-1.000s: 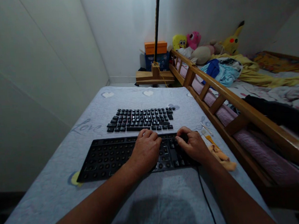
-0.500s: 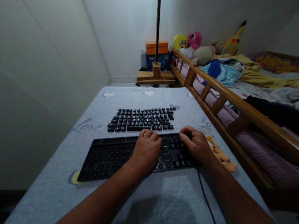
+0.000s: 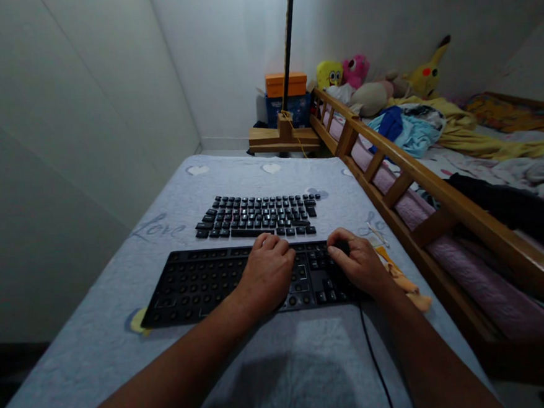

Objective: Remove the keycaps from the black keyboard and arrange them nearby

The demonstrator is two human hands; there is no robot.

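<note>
A black keyboard (image 3: 189,287) lies across the cloth-covered surface, its left and middle part bare of keycaps and showing round switch stems. Keycaps still sit on its right part. My left hand (image 3: 270,269) is closed over the middle of the keyboard, fingers curled at its top edge. Over the upper right part, my right hand (image 3: 356,257) is closed with thumb and forefinger bent together. A dark shape shows between those fingers, too unclear to name. Just beyond the keyboard, loose black keycaps (image 3: 266,215) are laid out in rows like a keyboard layout.
Right of my right hand lie an orange cloth (image 3: 405,285) and thin white sticks (image 3: 377,235). A black cable (image 3: 375,358) runs from the keyboard toward me. A wooden bed rail (image 3: 404,173) borders the right side. A stand with a wooden base (image 3: 283,139) is at the back.
Both hands keep nearly the same place on the keyboard. My right thumb and fingers have shifted very slightly; the whole view has moved a little.
</note>
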